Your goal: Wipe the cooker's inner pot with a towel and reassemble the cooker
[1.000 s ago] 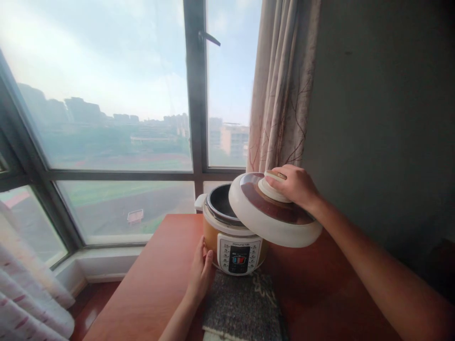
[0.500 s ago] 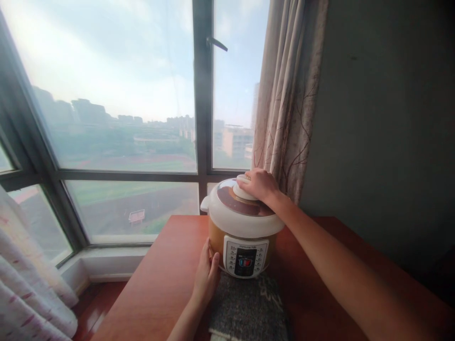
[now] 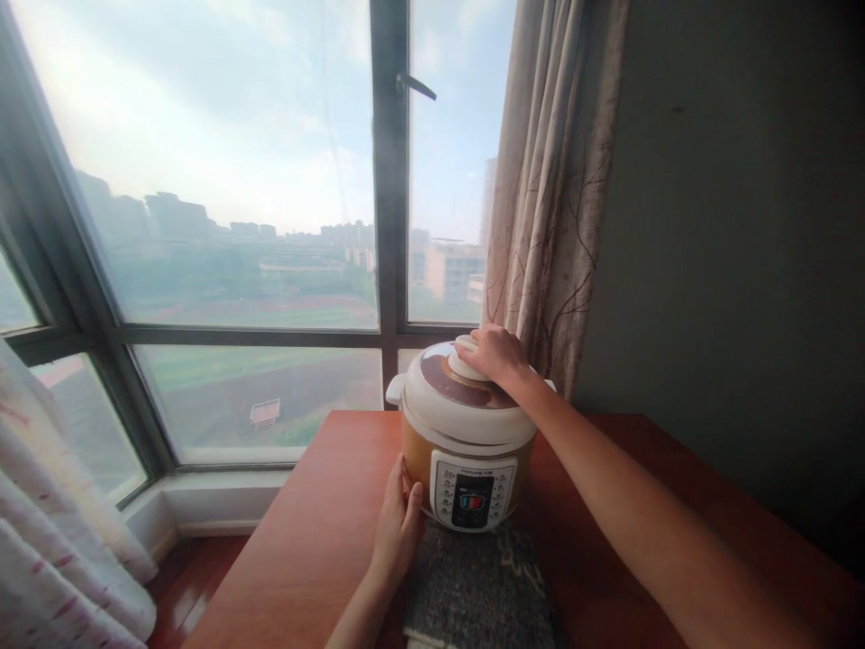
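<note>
A white and tan electric pressure cooker, with a front control panel, stands upright before me. Its white lid has a brown glossy top and a white knob. My right hand is closed around that knob from the right, hiding part of it. Against the cooker's lower left side rests my left hand, its fingers stretched upward and its thumb apart. A dark grey knitted cloth lies under the front of the cooker and runs toward me.
The cooker is on a reddish-brown wooden table. Behind it are a large window and a patterned curtain. A white curtain hangs at the left, and a dark wall is on the right.
The lid has turned a little under my right hand. A handle now shows at the cooker's right, and a seam appears below the lid. My left hand keeps its place against the side.
</note>
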{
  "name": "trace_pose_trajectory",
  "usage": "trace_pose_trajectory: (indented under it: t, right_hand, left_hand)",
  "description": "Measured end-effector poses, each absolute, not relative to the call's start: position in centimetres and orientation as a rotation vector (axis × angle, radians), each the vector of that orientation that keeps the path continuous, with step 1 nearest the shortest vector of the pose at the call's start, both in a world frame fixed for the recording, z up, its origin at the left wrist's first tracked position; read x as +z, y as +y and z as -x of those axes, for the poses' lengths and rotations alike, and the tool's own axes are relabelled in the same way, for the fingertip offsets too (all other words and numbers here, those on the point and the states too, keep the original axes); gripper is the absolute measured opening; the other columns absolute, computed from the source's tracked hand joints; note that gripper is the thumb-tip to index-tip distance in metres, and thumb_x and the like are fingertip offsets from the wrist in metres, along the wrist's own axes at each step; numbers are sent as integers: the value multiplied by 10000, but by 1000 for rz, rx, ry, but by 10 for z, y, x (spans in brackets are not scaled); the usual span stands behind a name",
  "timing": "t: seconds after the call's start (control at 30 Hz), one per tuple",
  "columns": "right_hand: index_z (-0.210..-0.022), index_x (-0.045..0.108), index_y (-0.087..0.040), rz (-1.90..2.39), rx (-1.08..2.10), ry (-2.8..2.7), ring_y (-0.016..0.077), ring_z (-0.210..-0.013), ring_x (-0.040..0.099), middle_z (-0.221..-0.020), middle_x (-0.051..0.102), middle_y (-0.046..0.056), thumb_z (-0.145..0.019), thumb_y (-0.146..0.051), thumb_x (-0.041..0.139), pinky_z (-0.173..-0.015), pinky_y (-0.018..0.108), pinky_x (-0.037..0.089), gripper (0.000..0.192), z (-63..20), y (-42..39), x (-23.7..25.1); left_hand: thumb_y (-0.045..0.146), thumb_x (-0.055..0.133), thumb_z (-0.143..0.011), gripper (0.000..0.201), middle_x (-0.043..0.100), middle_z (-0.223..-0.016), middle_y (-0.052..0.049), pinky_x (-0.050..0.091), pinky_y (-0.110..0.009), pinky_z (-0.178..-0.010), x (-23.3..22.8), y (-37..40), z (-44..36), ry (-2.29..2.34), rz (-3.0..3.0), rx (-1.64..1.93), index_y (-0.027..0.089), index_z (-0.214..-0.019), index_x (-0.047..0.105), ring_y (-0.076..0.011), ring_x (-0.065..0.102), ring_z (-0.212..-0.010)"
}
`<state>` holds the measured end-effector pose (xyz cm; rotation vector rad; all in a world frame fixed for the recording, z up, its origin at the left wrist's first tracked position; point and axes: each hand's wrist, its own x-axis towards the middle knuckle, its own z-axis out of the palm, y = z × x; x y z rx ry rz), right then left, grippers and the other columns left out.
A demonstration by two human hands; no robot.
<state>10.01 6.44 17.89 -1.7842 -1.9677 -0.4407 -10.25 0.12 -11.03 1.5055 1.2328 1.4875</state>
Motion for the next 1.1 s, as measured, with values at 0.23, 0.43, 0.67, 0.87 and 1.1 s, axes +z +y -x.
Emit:
trace_pose_trajectory:
  t: [0.23,0.43,0.67,0.87,1.1]
  right_hand:
    - [-1004,774,-196,1803,-463,-1947,275,-982,698,-1062,748,145,-911,-587,466,-787,314,484,506,-97,68,175]
    - [-1020,770,-204,1800,-413,-1967,277,-1001,693,-1067,747,140,-918,-573,473,-819,324,487,485,-94,69,176]
    - [-1031,764,-208,1789,-398,-1959,279,-1009,686,-1082,741,144,-916,-593,481,-830,325,482,491,-95,71,175]
    - [-1000,773,-217,1759,-383,-1989,282,-995,689,-1078,741,138,-910,-586,493,-812,323,480,471,-97,73,176]
    - [-1051,761,-222,1735,-287,-2002,270,-1020,676,-1105,732,128,-903,-624,506,-852,311,468,498,-101,78,171]
  left_hand:
    - [603,473,-932,804,371,-1597,-202,268,-481,-1215,-116,3,104,1268,-1532,1455,100,-1544,339,-312,338,-1483]
    - [594,477,-934,796,324,-1625,-187,278,-465,-1213,-115,2,104,1235,-1528,1457,118,-1554,328,-302,324,-1492]
    - [593,513,-925,782,321,-1632,-165,289,-461,-1208,-111,0,104,1192,-1478,1462,163,-1556,345,-312,359,-1475]
    - [639,532,-896,843,351,-1613,-185,338,-467,-1182,-113,2,104,1183,-1436,1446,162,-1562,332,-332,474,-1398]
    - [616,571,-888,860,398,-1590,-179,449,-473,-1103,-118,6,104,1074,-1362,1463,194,-1583,289,-345,545,-1333]
